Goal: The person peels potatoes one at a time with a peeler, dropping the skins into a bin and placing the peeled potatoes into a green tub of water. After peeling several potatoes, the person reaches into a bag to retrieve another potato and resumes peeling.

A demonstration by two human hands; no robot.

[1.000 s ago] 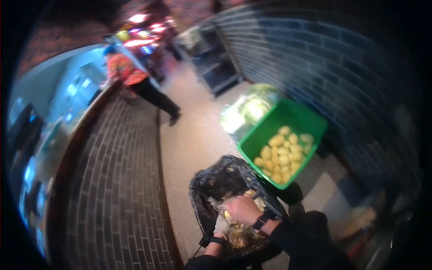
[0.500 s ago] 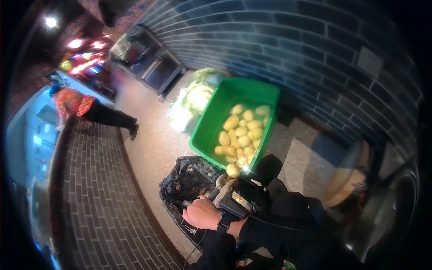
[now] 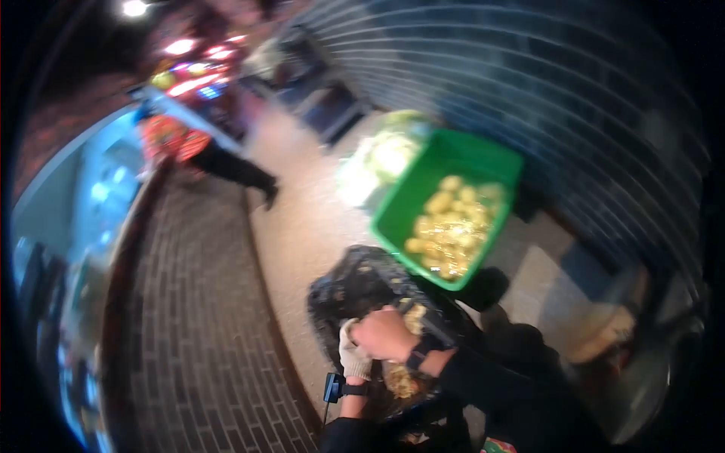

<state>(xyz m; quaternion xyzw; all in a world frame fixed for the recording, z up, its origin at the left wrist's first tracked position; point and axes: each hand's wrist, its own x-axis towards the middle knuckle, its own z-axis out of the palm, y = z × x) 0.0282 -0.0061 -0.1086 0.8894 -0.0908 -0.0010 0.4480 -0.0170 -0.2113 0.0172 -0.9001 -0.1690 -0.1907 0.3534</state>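
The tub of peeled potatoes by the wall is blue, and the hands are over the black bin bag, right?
Not quite: the tub of potatoes is green, as the head view shows. It does stand by the wall, and both hands are over the black bin bag.

A: What's on the floor (image 3: 302, 226)?
B: Speckled light floor between a brick counter wall and a dark brick wall. Green tub (image 3: 447, 204) of peeled potatoes (image 3: 451, 226) sits on it, tilted in view.
A: Next to it?
B: Bag of cabbages (image 3: 381, 162) touching the tub's far side; black bin-bag (image 3: 362, 291) of peelings just beside its near corner.
A: Anything further?
B: Metal rack (image 3: 332, 113) against the wall, blurred.
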